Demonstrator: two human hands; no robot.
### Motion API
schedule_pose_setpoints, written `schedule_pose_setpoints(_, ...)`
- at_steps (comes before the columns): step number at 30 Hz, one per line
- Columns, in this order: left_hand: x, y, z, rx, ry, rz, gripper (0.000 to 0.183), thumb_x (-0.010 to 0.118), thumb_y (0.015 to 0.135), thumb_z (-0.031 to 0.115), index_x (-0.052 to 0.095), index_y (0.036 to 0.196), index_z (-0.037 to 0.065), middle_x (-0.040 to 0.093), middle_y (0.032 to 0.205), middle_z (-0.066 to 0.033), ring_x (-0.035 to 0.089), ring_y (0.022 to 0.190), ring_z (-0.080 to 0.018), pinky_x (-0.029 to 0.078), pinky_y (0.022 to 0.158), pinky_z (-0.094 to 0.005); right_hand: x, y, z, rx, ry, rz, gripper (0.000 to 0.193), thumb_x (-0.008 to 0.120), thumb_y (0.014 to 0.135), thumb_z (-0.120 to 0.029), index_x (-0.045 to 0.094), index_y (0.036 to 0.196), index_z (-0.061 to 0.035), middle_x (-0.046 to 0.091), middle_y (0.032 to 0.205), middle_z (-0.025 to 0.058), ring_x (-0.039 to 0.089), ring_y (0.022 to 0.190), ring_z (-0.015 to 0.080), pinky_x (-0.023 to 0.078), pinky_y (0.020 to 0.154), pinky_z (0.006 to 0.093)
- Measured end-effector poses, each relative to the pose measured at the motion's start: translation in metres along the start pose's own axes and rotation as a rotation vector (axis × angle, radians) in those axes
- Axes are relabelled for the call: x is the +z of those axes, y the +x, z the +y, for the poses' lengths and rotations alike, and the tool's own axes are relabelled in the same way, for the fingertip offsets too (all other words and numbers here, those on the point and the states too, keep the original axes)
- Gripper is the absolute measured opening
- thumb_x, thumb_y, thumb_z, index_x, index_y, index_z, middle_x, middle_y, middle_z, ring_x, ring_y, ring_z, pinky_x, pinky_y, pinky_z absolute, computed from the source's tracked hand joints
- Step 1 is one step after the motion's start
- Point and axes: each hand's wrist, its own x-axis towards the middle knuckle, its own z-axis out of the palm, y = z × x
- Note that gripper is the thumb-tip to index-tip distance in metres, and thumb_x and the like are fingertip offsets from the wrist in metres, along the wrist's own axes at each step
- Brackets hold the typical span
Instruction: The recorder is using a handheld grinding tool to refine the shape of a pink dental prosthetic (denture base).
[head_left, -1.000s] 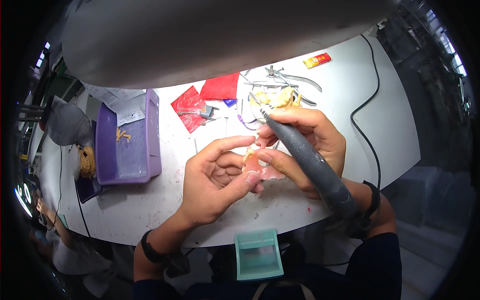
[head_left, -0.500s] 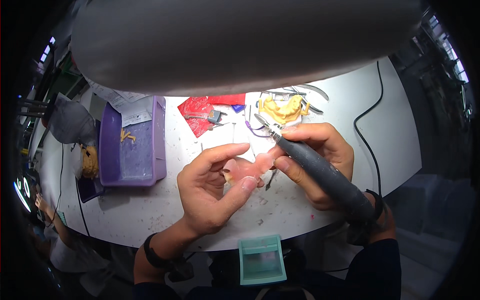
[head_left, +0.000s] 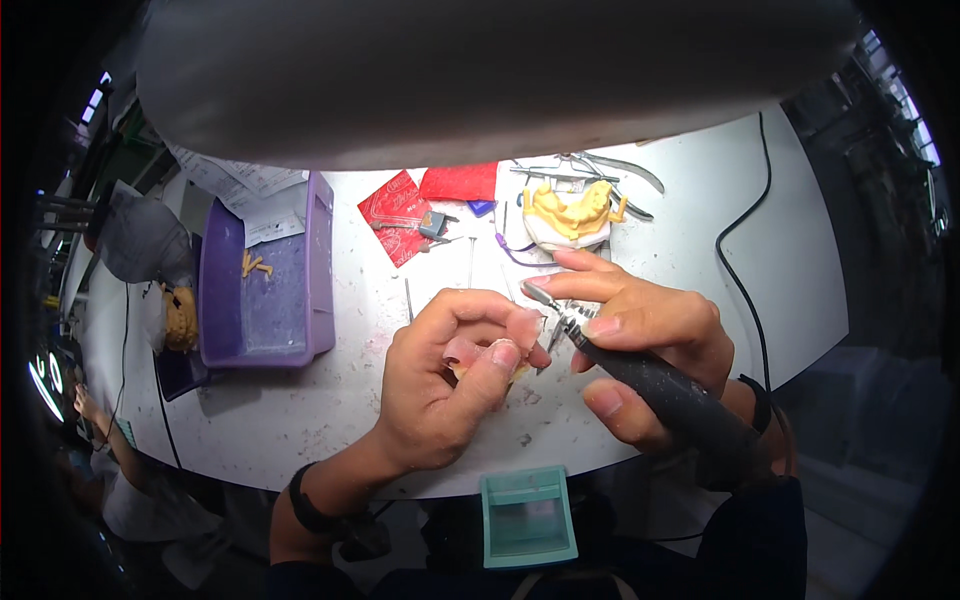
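Note:
My left hand is closed round a pink denture, gripped between thumb and fingers; part of it is hidden in the palm. In my right hand lies a black rotary handpiece, its metal bur pointing up and to the left. The bur is close to the denture, but apart from it. Just beyond my right hand a yellow dental model with a white base stands on the white table.
At left stands a purple tray with papers and small yellow pieces. Red packets, pliers and loose burs lie at the back. A black cord crosses the right side. A teal drawer sits at the front edge. A large grey cover hangs overhead.
My right hand has drawn away from the denture, its index finger lifted off. My left hand has turned the denture and shifted slightly right.

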Motion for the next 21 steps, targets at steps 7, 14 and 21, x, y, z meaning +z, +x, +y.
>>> schedule_pose_setpoints(7,0.0036,-0.0014,-0.004,0.015,-0.104,-0.035,0.024,0.048,0.099,0.009,0.041,0.121,-0.001,0.061,0.099,-0.0108,0.052,0.083,-0.0059,0.043,0.072,-0.0209,-0.0002,-0.0008,-0.0047,-0.099,-0.06,-0.126,0.039,0.068,0.066,0.003,0.057,0.103,-0.0007,0.062,0.07,0.0143,0.069,0.098,0.0431,0.054,0.089,0.0563)
schedule_pose_setpoints(14,0.0062,-0.0032,-0.0036,-0.033,-0.13,-0.016,0.025,0.047,0.1,0.01,0.041,0.122,-0.001,0.061,0.1,-0.0112,0.05,0.081,-0.0058,0.042,0.072,-0.021,0.0017,-0.0044,-0.0048,-0.134,-0.169,-0.205,0.047,0.066,0.073,-0.001,0.05,0.116,-0.0082,0.06,0.068,0.0099,0.067,0.1,0.0468,0.051,0.091,0.0615)
schedule_pose_setpoints(21,0.0014,-0.001,-0.0089,-0.008,-0.133,-0.049,0.027,0.046,0.101,0.013,0.04,0.123,-0.002,0.059,0.101,-0.0105,0.051,0.085,-0.0071,0.043,0.073,-0.0221,0.0016,-0.0043,-0.0014,-0.104,-0.134,-0.18,0.041,0.066,0.073,-0.002,0.052,0.111,-0.0072,0.061,0.069,0.0106,0.067,0.1,0.0468,0.051,0.091,0.0613)
